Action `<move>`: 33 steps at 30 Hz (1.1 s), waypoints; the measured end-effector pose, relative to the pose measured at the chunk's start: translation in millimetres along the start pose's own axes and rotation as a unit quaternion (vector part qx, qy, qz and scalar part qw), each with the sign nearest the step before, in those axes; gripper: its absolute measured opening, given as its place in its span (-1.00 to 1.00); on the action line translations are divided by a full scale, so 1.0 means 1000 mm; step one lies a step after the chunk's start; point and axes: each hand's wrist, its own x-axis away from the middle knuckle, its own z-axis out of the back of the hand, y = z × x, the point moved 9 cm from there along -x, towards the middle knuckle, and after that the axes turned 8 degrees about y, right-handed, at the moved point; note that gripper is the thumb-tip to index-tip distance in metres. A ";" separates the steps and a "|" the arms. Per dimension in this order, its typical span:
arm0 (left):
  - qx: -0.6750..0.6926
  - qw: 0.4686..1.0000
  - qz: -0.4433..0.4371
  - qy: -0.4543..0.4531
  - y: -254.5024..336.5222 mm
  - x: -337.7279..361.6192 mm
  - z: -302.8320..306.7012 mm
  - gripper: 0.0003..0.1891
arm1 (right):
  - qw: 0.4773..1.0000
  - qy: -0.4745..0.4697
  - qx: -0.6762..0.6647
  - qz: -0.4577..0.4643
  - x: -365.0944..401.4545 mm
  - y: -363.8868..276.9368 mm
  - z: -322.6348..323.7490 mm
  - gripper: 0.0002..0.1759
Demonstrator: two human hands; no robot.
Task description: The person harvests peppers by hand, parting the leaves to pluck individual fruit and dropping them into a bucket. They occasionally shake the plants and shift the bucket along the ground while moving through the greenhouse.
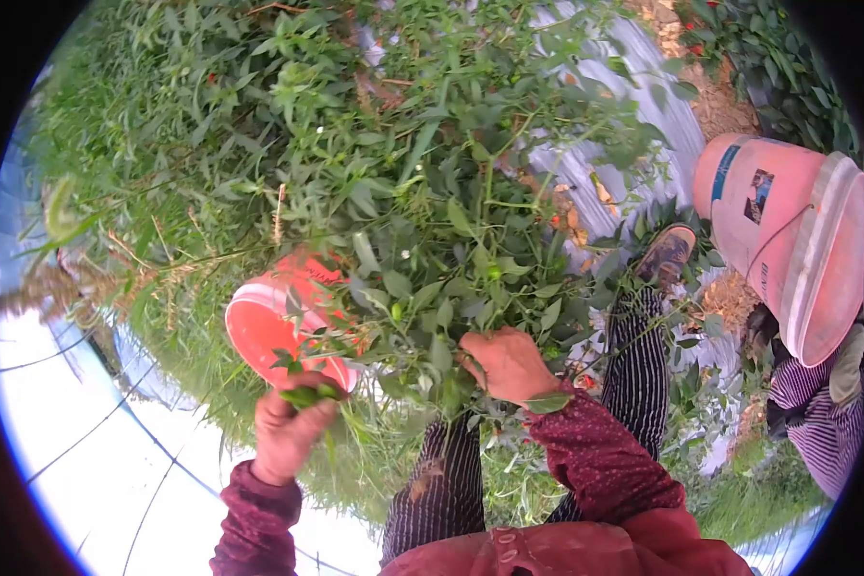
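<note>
My left hand [292,434] is closed around several green peppers [302,396], held in front of the mouth of an orange-red bucket [249,312]. That bucket lies tilted among the leaves, partly covered by them. My right hand [513,367] reaches into a leafy pepper plant [441,288], its fingers curled and pressed together. Leaves hide whatever is between those fingertips. A small green pepper [397,312] hangs on the plant between my two hands. One loose leaf [548,403] lies against my right wrist.
A pink bucket [739,206] with a white rim is at the right, beside another person's striped sleeve [816,422]. My shoe [668,254] stands among the plants near silvery ground film [585,182]. Tall grass [192,336] grows at the left.
</note>
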 end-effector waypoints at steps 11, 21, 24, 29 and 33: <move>-0.571 0.795 -0.120 0.168 -0.094 -0.050 0.144 -0.73 | 0.999 0.009 0.030 -0.015 -0.002 -0.001 0.001 -0.79; -0.536 0.758 -0.366 -0.066 0.054 -0.132 -0.145 -0.89 | 0.999 0.004 0.022 -0.044 0.002 0.002 0.004 -0.80; -0.671 0.631 -0.379 -0.092 0.007 -0.159 -0.194 -0.86 | 0.998 0.003 0.038 -0.045 0.003 0.001 0.009 -0.82; -0.728 0.595 -0.327 -0.097 -0.041 -0.187 -0.181 -0.80 | 0.998 0.001 0.033 -0.060 0.009 0.009 0.003 -0.79; -0.718 0.663 -0.205 -0.051 -0.043 -0.221 -0.158 -0.81 | 0.998 0.010 0.016 -0.061 0.007 0.009 0.006 -0.79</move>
